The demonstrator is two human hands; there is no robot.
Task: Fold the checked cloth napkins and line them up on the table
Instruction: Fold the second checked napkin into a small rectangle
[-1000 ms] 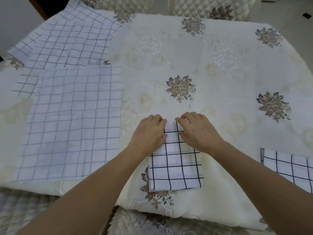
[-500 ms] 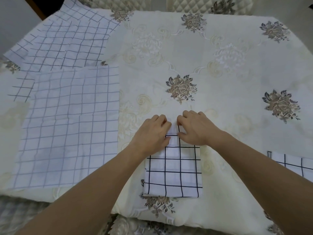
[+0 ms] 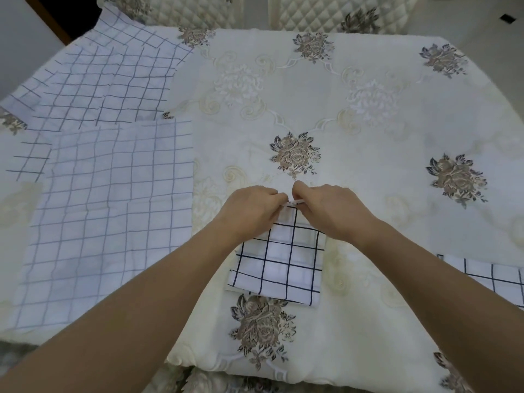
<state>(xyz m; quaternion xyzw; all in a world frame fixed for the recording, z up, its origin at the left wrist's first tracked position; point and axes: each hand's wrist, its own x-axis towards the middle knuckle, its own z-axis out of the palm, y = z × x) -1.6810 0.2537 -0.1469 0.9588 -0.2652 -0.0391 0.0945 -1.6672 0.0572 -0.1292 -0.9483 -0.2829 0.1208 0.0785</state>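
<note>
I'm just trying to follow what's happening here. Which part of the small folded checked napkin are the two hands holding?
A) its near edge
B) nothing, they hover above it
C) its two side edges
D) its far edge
D: the left hand and the right hand both pinch the far edge of the folded napkin, while its near edge lies free on the tablecloth.

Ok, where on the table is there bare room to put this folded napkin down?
Bare tablecloth lies between the held napkin and the folded napkin at the right edge, and across the far right. The left is crowded with unfolded napkins.
</note>
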